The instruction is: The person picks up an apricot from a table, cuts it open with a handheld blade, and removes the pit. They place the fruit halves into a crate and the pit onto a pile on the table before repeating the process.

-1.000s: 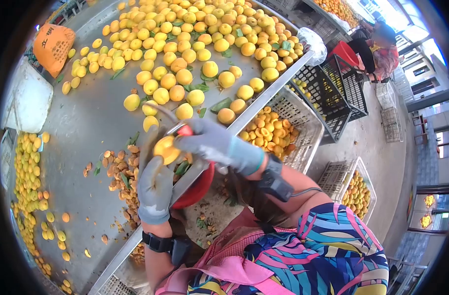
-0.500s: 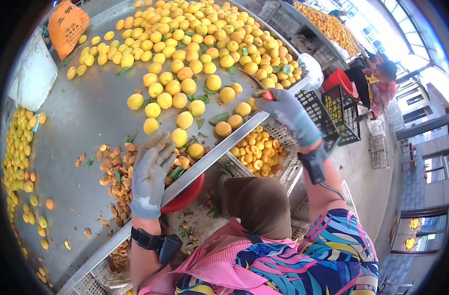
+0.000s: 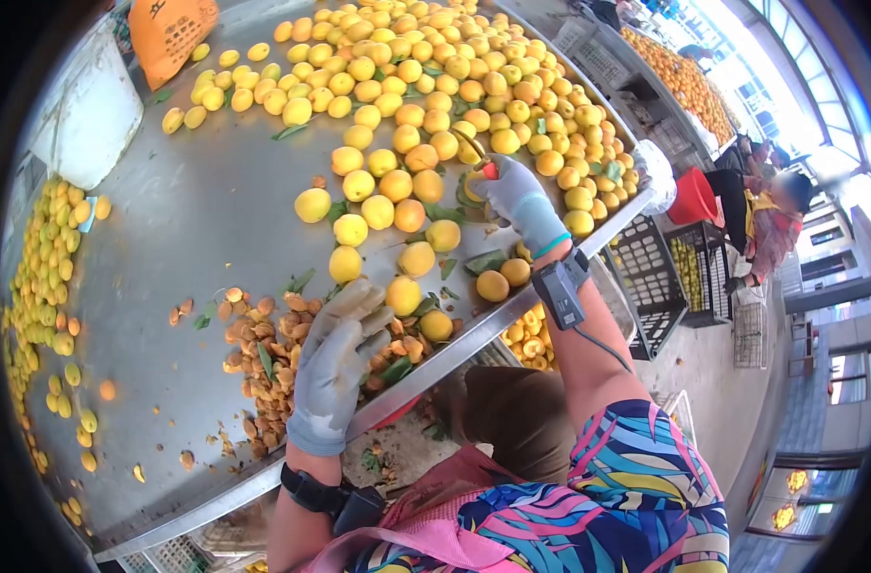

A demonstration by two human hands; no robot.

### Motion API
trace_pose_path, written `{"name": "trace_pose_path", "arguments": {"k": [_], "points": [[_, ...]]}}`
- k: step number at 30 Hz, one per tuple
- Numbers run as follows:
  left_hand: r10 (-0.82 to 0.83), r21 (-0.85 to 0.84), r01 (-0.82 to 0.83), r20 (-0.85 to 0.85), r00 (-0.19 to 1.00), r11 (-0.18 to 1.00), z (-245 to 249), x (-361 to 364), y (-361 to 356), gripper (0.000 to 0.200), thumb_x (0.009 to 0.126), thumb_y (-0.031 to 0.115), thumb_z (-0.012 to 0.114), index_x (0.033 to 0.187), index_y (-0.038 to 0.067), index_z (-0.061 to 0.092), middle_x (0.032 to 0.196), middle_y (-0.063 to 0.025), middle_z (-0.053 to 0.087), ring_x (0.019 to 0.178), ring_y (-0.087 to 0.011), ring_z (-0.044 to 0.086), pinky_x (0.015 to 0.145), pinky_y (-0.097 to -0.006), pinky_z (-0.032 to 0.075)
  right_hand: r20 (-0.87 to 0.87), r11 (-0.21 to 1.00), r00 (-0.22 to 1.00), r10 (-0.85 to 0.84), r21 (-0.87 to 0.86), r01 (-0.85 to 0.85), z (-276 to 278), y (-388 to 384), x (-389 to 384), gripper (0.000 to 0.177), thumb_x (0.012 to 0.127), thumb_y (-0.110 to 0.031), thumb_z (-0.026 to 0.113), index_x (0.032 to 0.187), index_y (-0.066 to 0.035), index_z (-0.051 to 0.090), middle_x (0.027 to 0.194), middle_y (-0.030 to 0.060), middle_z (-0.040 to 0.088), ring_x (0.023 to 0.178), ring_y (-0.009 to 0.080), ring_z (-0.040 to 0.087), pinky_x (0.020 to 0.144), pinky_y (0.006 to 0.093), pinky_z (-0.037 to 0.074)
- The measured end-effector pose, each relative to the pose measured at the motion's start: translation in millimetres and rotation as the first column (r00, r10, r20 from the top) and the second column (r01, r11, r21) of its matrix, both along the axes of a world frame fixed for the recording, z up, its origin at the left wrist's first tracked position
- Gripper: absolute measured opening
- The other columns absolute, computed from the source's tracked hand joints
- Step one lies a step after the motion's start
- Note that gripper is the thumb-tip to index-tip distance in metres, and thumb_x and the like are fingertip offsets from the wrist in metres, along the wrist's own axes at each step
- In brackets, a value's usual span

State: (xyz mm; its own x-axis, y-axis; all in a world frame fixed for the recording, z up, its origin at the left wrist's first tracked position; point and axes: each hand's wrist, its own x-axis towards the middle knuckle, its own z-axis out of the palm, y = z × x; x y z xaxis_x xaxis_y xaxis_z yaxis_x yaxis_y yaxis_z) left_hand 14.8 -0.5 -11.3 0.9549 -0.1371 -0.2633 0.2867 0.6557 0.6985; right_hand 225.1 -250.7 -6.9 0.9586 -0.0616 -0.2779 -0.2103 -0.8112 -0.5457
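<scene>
My gloved right hand is closed round the red handle of a small tool, whose thin curved metal end reaches in among the yellow apricots on the metal table. With its fingers spread, my gloved left hand rests over the near edge of the pile of brown pits, beside a few whole apricots and green leaves. Nothing shows in its grip; its palm side is partly hidden.
The table's raised metal rim runs in front of me. Below it are a crate of halved apricots and black crates. A red bucket and a seated person are at the right. An orange bag lies top left.
My right hand has moved with the tool from beside the rim further in among the apricots. My left hand remains by the pits. The whole view has shifted.
</scene>
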Motion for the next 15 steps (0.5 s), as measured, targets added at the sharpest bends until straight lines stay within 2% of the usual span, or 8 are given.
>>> {"name": "trace_pose_path", "arguments": {"k": [5, 7, 8, 10, 11, 13, 14, 15], "points": [[-0.026, 0.057, 0.023, 0.041, 0.999, 0.998, -0.5, 5.1, 2.9, 0.046, 0.095, 0.023, 0.043, 0.137, 0.006, 0.039, 0.138, -0.0118, 0.045, 0.124, -0.0257, 0.046, 0.103, -0.0404, 0.034, 0.018, 0.937, 0.98, 0.199, -0.298, -0.185, 1.2, 13.7, 11.6, 0.038, 0.08, -0.028, 0.063, 0.108, -0.004, 0.057, 0.08, 0.0122, 0.064, 0.07, 0.0227, 0.065, 0.064, 0.0335, 0.051], [-0.02, 0.062, 0.016, 0.049, 0.999, 0.998, 2.3, 5.3, 3.6, 0.046, 0.095, 0.023, 0.044, 0.138, 0.006, 0.039, 0.138, -0.0122, 0.045, 0.124, -0.0261, 0.045, 0.103, -0.0408, 0.034, -0.158, 0.967, 0.979, 0.127, 0.239, -0.087, 20.5, 19.1, -11.0, 0.034, 0.081, -0.024, 0.065, 0.107, -0.004, 0.058, 0.075, 0.0069, 0.061, 0.059, 0.0165, 0.06, 0.052, 0.0303, 0.048], [-0.017, 0.07, 0.013, 0.06, 0.998, 0.997, 3.4, 5.7, 3.9, 0.046, 0.096, 0.024, 0.044, 0.138, 0.006, 0.038, 0.138, -0.0125, 0.045, 0.124, -0.0265, 0.045, 0.103, -0.0411, 0.034, -0.162, 0.966, 0.977, 0.138, 0.239, -0.096, 26.7, 23.9, -21.1, 0.034, 0.081, -0.024, 0.065, 0.107, -0.004, 0.058, 0.075, 0.0069, 0.061, 0.059, 0.0165, 0.06, 0.052, 0.0303, 0.048], [0.013, 0.021, -0.014, 0.034, 0.999, 1.0, -2.3, 8.3, 1.7, 0.047, 0.097, 0.025, 0.044, 0.139, 0.006, 0.037, 0.137, -0.0126, 0.045, 0.124, -0.0267, 0.045, 0.103, -0.0413, 0.034, -0.122, 0.853, 0.983, 0.136, 0.519, -0.054, 37.6, 32.6, -45.2, 0.031, 0.082, -0.018, 0.067, 0.109, -0.004, 0.057, 0.075, 0.0023, 0.058, 0.052, 0.0095, 0.054, 0.042, 0.0252, 0.041], [0.03, -0.023, -0.03, 0.014, 0.999, 0.999, -5.1, 8.9, 0.2, 0.048, 0.098, 0.027, 0.044, 0.14, 0.006, 0.036, 0.136, -0.0127, 0.045, 0.124, -0.0269, 0.045, 0.103, -0.0414, 0.034, -0.129, 0.852, 0.981, 0.146, 0.52, -0.059, 40.7, 39.9, -59.9, 0.031, 0.082, -0.018, 0.067, 0.109, -0.004, 0.057, 0.075, 0.0023, 0.058, 0.052, 0.0095, 0.054, 0.042, 0.0252, 0.041], [0.041, -0.026, -0.04, 0.011, 0.999, 0.999, -4.1, 8.2, -6.1, 0.049, 0.098, 0.029, 0.044, 0.14, 0.006, 0.035, 0.135, -0.0124, 0.046, 0.123, -0.0266, 0.045, 0.103, -0.0416, 0.034, -0.071, 0.661, 0.987, 0.145, 0.75, -0.043, 49.2, 62.2, -93.0, 0.033, 0.084, -0.013, 0.067, 0.113, -0.005, 0.055, 0.078, 0.0005, 0.058, 0.051, 0.0063, 0.052, 0.042, 0.0228, 0.04], [0.041, -0.03, -0.04, 0.014, 0.999, 0.999, -3.4, 7.8, -8.9, 0.05, 0.099, 0.032, 0.044, 0.141, 0.007, 0.034, 0.134, -0.0121, 0.046, 0.123, -0.0264, 0.045, 0.103, -0.0417, 0.034, -0.212, 0.7, 0.97, 0.117, 0.711, 0.071, 71.0, 74.8, -112.3, 0.036, 0.084, -0.012, 0.067, 0.117, -0.005, 0.053, 0.08, 0.0005, 0.059, 0.055, 0.0054, 0.052, 0.047, 0.0201, 0.041], [0.035, -0.053, -0.034, 0.007, 0.999, 0.998, -3.9, 7.1, -10.2, 0.051, 0.099, 0.032, 0.045, 0.142, 0.007, 0.033, 0.132, -0.0103, 0.048, 0.12, -0.0242, 0.048, 0.101, -0.0421, 0.037, -0.149, 0.675, 0.979, 0.141, 0.738, 0.015, 60.9, 83.3, -125.7, 0.036, 0.085, -0.013, 0.067, 0.117, -0.005, 0.053, 0.081, -0.0002, 0.059, 0.056, 0.0046, 0.053, 0.047, 0.0188, 0.041]]}}
